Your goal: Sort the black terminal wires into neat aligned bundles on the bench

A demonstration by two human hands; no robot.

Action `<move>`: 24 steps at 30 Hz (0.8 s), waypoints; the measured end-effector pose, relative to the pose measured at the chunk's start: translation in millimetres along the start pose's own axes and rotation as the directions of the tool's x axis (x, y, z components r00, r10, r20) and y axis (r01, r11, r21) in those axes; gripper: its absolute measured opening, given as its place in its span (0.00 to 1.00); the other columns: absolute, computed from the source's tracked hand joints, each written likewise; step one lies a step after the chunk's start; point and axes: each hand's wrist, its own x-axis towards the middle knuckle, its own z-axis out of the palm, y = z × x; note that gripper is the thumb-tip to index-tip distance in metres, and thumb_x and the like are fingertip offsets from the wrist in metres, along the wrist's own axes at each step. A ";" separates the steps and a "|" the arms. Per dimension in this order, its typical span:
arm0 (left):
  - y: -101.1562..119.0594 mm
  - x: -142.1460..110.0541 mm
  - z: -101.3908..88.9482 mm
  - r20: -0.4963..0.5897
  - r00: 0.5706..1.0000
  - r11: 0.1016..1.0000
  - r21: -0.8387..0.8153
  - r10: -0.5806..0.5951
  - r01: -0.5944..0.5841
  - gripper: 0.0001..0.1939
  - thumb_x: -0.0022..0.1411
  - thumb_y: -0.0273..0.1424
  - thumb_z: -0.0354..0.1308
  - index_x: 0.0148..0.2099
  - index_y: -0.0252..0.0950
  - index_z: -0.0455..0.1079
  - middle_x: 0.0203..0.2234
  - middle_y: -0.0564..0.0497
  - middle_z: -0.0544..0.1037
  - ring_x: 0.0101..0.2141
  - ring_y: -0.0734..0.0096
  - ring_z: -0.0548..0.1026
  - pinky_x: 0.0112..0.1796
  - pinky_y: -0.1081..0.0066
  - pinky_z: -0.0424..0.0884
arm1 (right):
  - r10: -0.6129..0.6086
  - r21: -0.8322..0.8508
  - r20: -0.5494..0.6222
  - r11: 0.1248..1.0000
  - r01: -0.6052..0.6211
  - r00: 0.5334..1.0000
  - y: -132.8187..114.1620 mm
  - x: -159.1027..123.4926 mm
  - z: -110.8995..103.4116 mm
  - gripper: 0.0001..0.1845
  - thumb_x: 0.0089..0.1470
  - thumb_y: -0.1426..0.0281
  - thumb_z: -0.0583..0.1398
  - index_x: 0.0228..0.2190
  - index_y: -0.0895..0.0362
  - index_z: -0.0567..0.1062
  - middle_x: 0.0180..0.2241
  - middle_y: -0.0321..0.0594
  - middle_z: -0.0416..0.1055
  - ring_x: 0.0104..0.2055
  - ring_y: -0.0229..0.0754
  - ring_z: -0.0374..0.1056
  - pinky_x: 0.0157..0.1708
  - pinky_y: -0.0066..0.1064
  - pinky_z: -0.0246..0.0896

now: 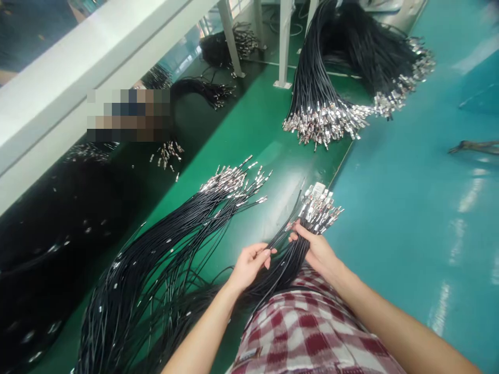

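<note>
My right hand (312,240) is closed around a bundle of black cables (288,265) just below their ends. Shiny metal connectors (320,208) fan out above it, with a small white piece among them. To its left, my left hand (253,262) pinches a few thin black cables between thumb and fingertips. Those cables run up beside the bundle. The lower part of the bundle passes behind my left forearm, over a checked red and white cloth on my lap. A larger spread of black cables (156,244) lies on the green surface to the left, its metal ends pointing up and right.
A thick heap of black cables (312,67) with metal ends hangs in an arch at the top right. A white beam (78,72) crosses the upper left, and white legs (284,47) stand behind. More dark cable bundles (202,91) lie past the beam. Blue floor (409,208) extends right.
</note>
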 end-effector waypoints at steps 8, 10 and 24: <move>-7.4 -11.1 6.9 -0.176 0.971 0.978 0.161 0.159 -0.131 0.20 0.62 0.47 0.56 0.35 0.32 0.74 0.28 0.48 0.74 0.30 0.70 0.71 0.34 0.71 0.65 | -0.011 0.002 -0.034 1.000 0.011 0.999 -2.2 -5.5 -1.8 0.21 0.31 0.70 0.74 0.32 0.56 0.77 0.24 0.31 0.70 0.25 0.35 0.65 0.29 0.27 0.65; -6.7 -12.0 6.7 -0.195 0.954 0.950 0.258 0.230 -0.176 0.19 0.64 0.44 0.55 0.34 0.33 0.75 0.29 0.48 0.74 0.34 0.67 0.71 0.38 0.70 0.64 | -0.022 -0.007 -0.021 1.000 0.021 1.000 -3.0 -6.0 -2.3 0.19 0.34 0.67 0.74 0.31 0.55 0.77 0.23 0.31 0.68 0.25 0.35 0.64 0.29 0.27 0.64; 23.5 21.8 43.3 -0.170 0.947 0.898 0.398 0.271 -0.186 0.11 0.63 0.35 0.54 0.33 0.35 0.73 0.27 0.51 0.75 0.31 0.69 0.69 0.35 0.71 0.61 | -0.120 -0.153 -0.072 0.982 0.108 0.990 -2.1 -12.6 16.9 0.20 0.29 0.64 0.75 0.26 0.59 0.77 0.24 0.37 0.73 0.27 0.39 0.67 0.31 0.32 0.65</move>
